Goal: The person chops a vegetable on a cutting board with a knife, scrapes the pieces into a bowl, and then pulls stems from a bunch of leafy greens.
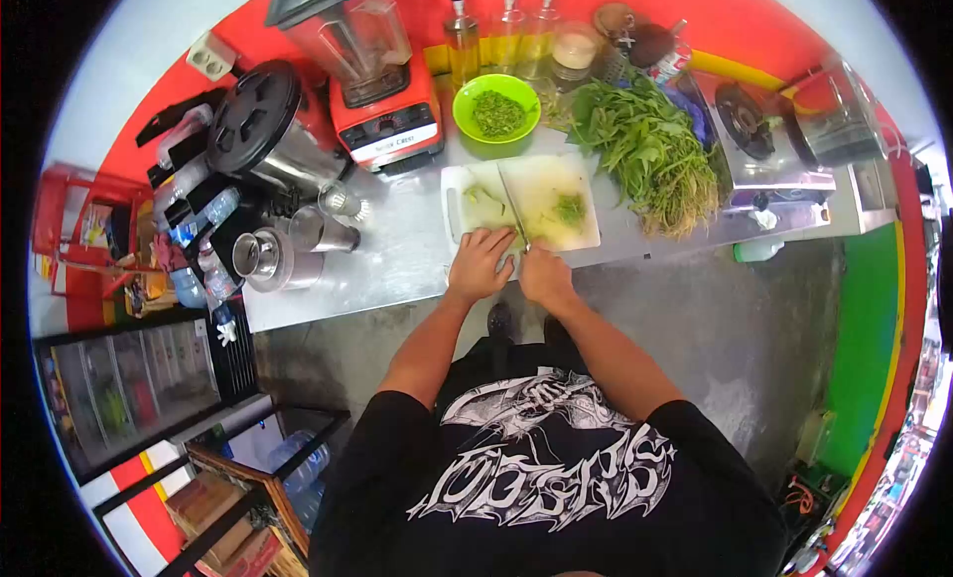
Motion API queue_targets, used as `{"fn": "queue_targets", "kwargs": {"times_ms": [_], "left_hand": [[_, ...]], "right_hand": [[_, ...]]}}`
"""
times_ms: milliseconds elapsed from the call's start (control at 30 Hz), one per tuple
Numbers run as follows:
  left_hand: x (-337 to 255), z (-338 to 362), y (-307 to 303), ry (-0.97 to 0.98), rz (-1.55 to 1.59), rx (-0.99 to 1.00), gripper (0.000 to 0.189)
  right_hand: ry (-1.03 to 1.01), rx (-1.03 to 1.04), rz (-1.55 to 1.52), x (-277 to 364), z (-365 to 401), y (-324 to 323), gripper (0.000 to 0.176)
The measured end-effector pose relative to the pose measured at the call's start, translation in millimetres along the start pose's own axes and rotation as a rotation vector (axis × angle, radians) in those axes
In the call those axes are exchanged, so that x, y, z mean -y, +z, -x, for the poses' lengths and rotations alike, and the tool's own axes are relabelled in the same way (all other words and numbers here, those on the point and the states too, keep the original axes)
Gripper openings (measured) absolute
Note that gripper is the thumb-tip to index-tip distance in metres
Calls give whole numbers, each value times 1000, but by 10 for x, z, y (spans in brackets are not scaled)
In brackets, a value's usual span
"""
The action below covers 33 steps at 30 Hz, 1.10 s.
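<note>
My right hand [545, 277] is closed round the handle of a kitchen knife [512, 194], whose blade points away from me across the white cutting board [453, 216]. Fingers bent and pressed together, my left hand [482, 265] rests at the board's near edge, left of the blade; whatever lies under its fingertips is hidden. Some pale green stem pieces [484, 199] lie left of the knife. To its right sits a small heap of chopped greens [570, 211]. Behind the board stands a lime-green bowl [464, 113] holding more chopped greens [496, 114].
A large bunch of leafy greens [645, 145] with roots lies right of the board on the steel table [397, 249]. A red blender [387, 125], oil bottles [462, 46] and a jar [573, 53] stand behind. Metal cups [260, 254] and a steel container [288, 140] are at left.
</note>
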<state>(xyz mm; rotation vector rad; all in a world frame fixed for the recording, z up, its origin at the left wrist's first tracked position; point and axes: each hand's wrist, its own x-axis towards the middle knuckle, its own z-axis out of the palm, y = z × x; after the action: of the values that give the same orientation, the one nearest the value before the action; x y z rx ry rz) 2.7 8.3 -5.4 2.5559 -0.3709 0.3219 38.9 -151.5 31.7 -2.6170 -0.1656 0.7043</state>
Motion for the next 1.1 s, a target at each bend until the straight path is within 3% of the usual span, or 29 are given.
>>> {"fn": "queue_targets", "kwargs": {"times_ms": [300, 367, 467, 567, 700, 767, 833, 1100], "left_hand": [[-62, -4, 41, -51, -59, -67, 42], [-133, -45, 63, -91, -72, -96, 33], [-275, -211, 96, -212, -134, -212, 16], [-311, -318, 149, -372, -190, -98, 17], [-339, -417, 269, -456, -230, -141, 17], [-332, -464, 266, -650, -219, -80, 19], [-388, -492, 177, -670, -320, 10, 20], [-346, -409, 171, -534, -50, -121, 13]], "right_hand": [[-79, 37, 22, -300, 75, -312, 39], [-65, 65, 66, -466, 54, -452, 39], [-81, 74, 73, -705, -79, -620, 40], [-155, 109, 149, -896, -235, -603, 41], [-177, 151, 143, -879, -258, -743, 41], [-166, 210, 91, -875, -268, -759, 41], [-178, 213, 100, -893, -253, -749, 42], [-199, 227, 137, -967, -395, -746, 48]]}}
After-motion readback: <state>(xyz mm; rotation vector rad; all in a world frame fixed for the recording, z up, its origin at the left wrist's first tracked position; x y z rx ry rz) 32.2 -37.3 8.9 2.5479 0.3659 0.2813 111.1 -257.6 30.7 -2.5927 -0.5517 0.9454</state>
